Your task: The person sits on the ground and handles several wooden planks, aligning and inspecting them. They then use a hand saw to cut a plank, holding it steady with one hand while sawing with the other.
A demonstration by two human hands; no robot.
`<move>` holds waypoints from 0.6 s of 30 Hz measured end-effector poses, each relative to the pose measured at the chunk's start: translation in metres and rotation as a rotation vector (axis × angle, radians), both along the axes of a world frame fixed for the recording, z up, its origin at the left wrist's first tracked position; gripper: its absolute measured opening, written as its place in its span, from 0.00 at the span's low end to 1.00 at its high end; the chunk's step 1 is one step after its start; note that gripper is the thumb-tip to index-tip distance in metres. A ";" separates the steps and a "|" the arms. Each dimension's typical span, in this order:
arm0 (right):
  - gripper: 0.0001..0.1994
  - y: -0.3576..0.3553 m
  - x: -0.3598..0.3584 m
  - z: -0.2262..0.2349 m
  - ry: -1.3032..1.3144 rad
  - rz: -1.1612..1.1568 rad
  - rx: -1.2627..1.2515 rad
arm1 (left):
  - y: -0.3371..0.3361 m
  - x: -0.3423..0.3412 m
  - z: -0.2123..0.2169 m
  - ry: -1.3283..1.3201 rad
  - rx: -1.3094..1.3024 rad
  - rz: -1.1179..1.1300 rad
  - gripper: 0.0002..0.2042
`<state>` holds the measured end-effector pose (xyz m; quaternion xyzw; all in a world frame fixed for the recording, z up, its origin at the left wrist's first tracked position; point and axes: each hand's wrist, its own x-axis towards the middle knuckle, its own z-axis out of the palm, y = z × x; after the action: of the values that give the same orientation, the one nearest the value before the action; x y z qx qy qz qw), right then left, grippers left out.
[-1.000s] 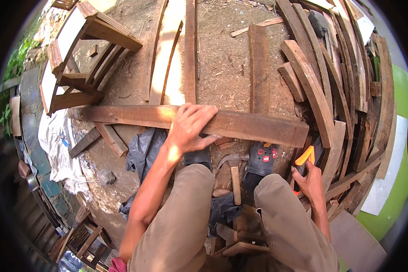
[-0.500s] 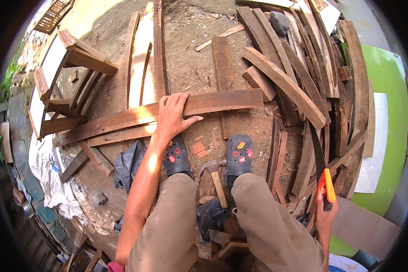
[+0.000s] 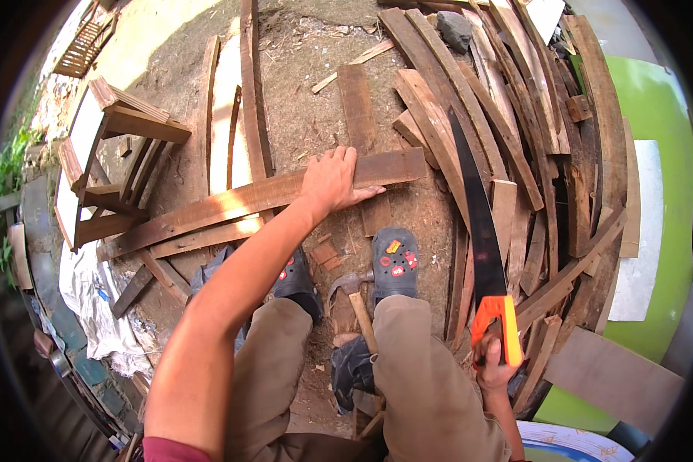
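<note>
My left hand [image 3: 332, 181] grips a long brown wooden plank [image 3: 246, 199] from above, near its right end. Its fingers lie over the far edge and the thumb stretches to the right. My right hand [image 3: 494, 365] is wrapped round the orange handle of a handsaw [image 3: 481, 223], whose dark blade points up and away, clear of the held plank. Beneath that plank, another board [image 3: 358, 108] runs lengthwise away from me. A claw hammer [image 3: 359, 312] with a wooden handle lies between my feet.
Stacked timber [image 3: 508, 92] fills the right side, with a grey stone [image 3: 454, 31] on it. At the left stands a wooden frame [image 3: 123, 162] with white panels, beside a white sheet [image 3: 96, 308]. My dark clogs [image 3: 395, 262] are close to the held plank.
The saw has swung up and inward from the far right, its blade now fully in sight. My left hand has slid right along the plank, closer to its end.
</note>
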<state>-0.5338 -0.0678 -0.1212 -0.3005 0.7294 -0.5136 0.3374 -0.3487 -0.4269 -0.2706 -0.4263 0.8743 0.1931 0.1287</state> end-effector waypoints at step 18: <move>0.18 -0.142 0.004 -0.039 0.189 0.066 -0.086 | -0.004 -0.007 -0.012 0.002 0.009 0.141 0.49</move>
<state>-0.5296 -0.2093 -0.1599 -0.3856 0.7250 -0.5023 0.2709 -0.3561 -0.4309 -0.2827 -0.4861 0.8413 0.2061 0.1155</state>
